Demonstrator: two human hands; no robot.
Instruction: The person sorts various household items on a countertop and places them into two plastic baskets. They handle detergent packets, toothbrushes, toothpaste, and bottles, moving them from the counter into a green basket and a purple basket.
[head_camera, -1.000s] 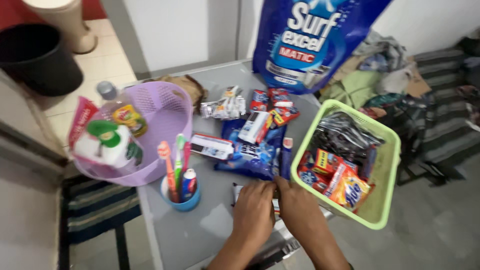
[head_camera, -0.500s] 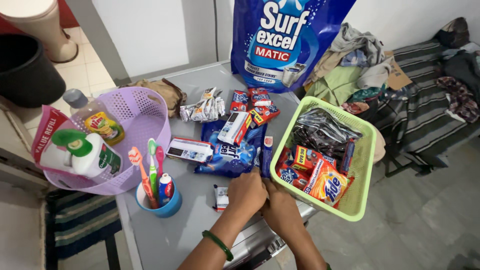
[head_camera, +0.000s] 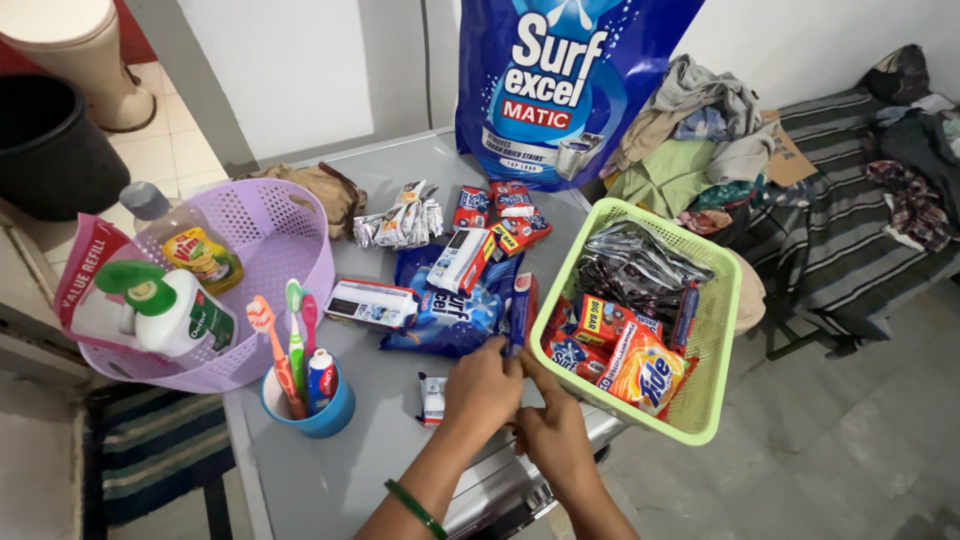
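1. Two hands are seen at the table's (head_camera: 330, 470) near edge: the left hand (head_camera: 482, 392) and right hand (head_camera: 553, 437) meet, fingers pinched together on a small sachet (head_camera: 433, 397), mostly hidden.
2. Two baskets are counted: one lilac basket (head_camera: 290, 235), one green basket (head_camera: 715, 330).
3. Three toothbrushes (head_camera: 285, 350) are stood in one blue cup (head_camera: 320, 415).
4. One large blue detergent pouch (head_camera: 550, 80) is propped behind.

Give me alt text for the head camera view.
Two bare hands, left hand and right hand, meet over small packets at the front edge of a grey table, between a green basket of packets and a blue cup of toothbrushes.
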